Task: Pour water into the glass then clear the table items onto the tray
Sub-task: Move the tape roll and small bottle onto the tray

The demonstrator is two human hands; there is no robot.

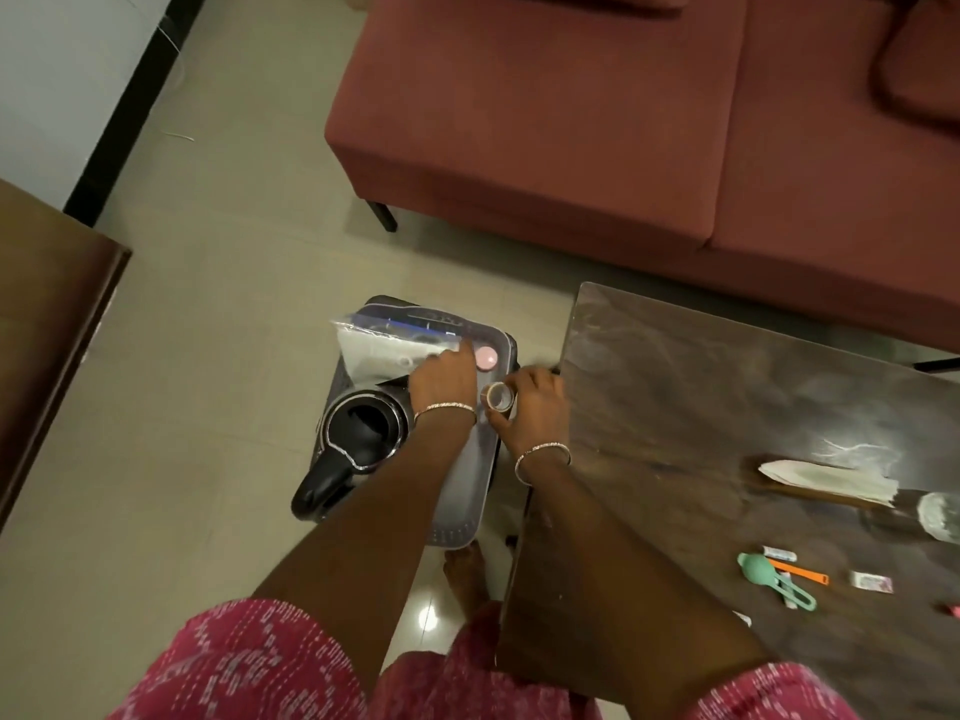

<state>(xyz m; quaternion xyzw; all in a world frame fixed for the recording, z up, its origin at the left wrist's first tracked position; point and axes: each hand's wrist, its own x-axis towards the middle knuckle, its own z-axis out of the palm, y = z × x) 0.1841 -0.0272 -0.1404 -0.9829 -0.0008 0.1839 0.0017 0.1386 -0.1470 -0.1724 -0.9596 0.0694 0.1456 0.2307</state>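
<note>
Beside the left edge of a dark wooden table (727,407), a grey tray (467,491) sits lower down, over the tiled floor. On the tray's left part stands a black kettle (358,433), lid open, handle toward the viewer. At the tray's far end lies a clear plastic bag (384,345), with a small pink round item (487,358) just beside it. The left hand (444,379) rests on the bag, fingers spread flat. The right hand (535,402), between tray and table edge, grips a small roll of tape (500,396) in curled fingers. On the table's near right part lie a folded paper (826,478), green and orange measuring spoons (779,579) and small packets (872,582).
</note>
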